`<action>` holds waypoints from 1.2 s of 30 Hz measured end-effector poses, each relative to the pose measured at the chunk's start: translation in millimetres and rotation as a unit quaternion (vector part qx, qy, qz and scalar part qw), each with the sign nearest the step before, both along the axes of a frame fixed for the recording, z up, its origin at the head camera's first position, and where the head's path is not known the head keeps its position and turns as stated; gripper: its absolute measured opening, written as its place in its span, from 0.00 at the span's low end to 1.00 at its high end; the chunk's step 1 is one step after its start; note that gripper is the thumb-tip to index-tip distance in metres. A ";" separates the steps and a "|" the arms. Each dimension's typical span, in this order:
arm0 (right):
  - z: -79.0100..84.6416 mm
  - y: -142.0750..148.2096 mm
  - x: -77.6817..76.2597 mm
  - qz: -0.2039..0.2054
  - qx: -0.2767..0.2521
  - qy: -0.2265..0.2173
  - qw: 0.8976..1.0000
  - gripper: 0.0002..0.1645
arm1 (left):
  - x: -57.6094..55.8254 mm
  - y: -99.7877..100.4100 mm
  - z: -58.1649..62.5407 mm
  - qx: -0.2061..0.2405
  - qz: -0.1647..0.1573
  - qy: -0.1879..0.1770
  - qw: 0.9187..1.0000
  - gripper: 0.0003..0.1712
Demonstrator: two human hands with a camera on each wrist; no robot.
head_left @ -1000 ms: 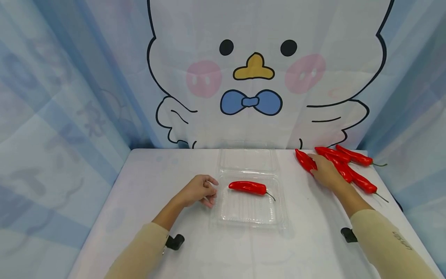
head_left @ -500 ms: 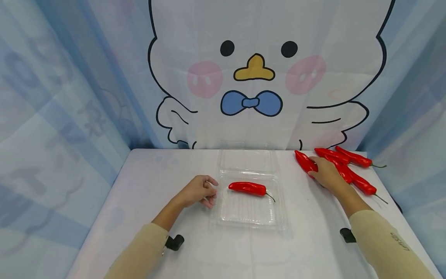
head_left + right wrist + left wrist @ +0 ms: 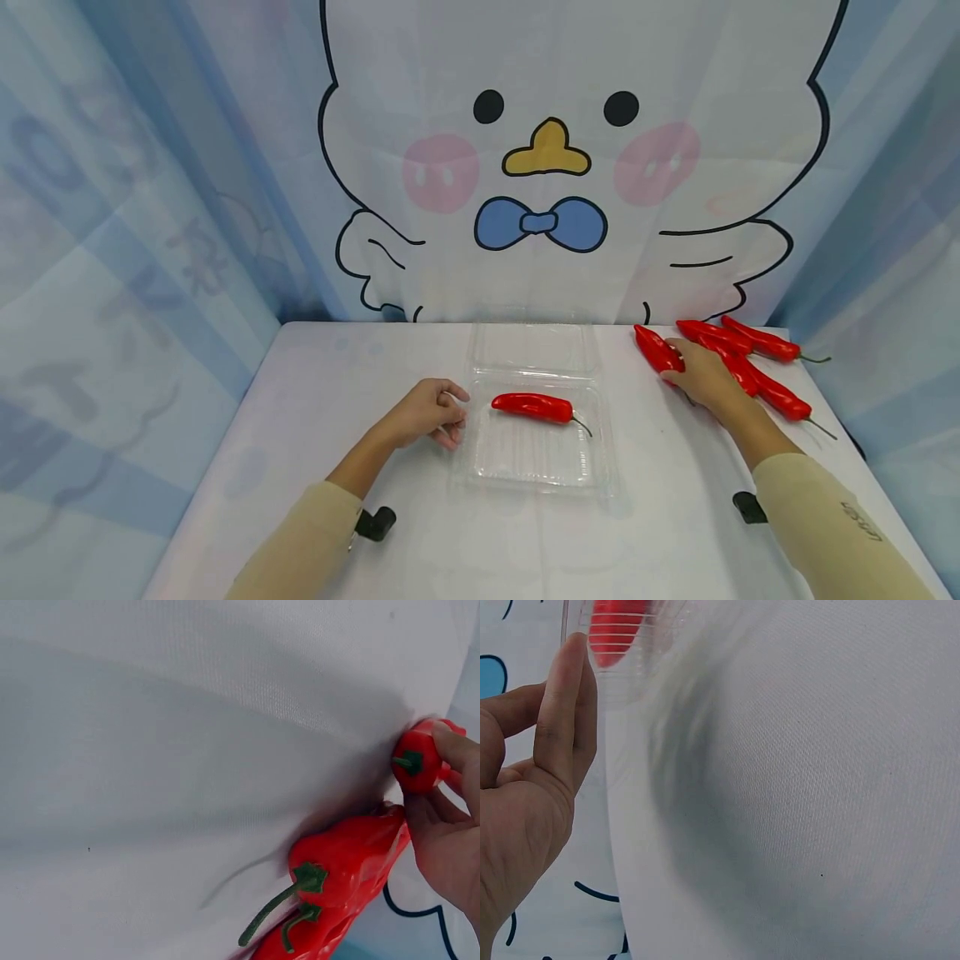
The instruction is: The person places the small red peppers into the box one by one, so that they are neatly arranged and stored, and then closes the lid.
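My right hand (image 3: pixel 701 373) grips the leftmost red chili pepper (image 3: pixel 656 348) at the back right of the table. In the right wrist view, thumb and fingers close round this pepper (image 3: pixel 415 759), its short green stem pointing out. My left hand (image 3: pixel 429 412) has loosely bent fingers, their tips right at the left edge of a clear plastic clamshell box (image 3: pixel 517 462). The box lies open, lid toward the back. One red chili pepper (image 3: pixel 534 407) lies across its base, stem to the right. Through the box wall, the left wrist view shows part of that pepper (image 3: pixel 616 630).
Several more red chili peppers (image 3: pixel 783 395) lie in a loose pile just right of my right hand, near the table's right edge. A printed curtain (image 3: pixel 543 275) hangs directly behind the white table (image 3: pixel 337 358), with blue curtains on both sides.
My right thumb has shifted slightly along the lower end of the leftmost pepper. My left hand, the box and the pepper in it have stayed put; the head view has tilted very slightly.
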State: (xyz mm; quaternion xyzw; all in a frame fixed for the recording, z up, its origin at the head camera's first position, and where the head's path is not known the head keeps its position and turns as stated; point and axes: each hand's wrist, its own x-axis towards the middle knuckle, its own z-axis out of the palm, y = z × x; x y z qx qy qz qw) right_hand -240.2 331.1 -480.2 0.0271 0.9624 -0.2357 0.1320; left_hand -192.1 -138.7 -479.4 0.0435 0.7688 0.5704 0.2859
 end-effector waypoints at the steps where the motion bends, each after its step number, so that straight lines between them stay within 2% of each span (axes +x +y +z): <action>1: -0.2 -0.3 0.4 0.000 0.001 0.000 1.000 0.53 | 0.0 0.0 -0.1 -0.001 0.000 0.000 1.000 0.19; 20: -5.4 -2.8 1.0 0.010 0.012 0.026 1.000 0.54 | -0.4 0.9 0.3 -0.008 0.003 0.000 1.000 0.19; 27: -0.5 -4.1 5.1 0.011 -0.006 0.020 1.000 0.54 | 0.6 0.2 0.3 -0.005 0.002 0.002 1.000 0.19; 36: 7.8 -1.0 14.5 0.027 -0.019 0.042 0.999 0.51 | 0.5 -0.1 -0.2 -0.001 0.000 0.002 1.000 0.19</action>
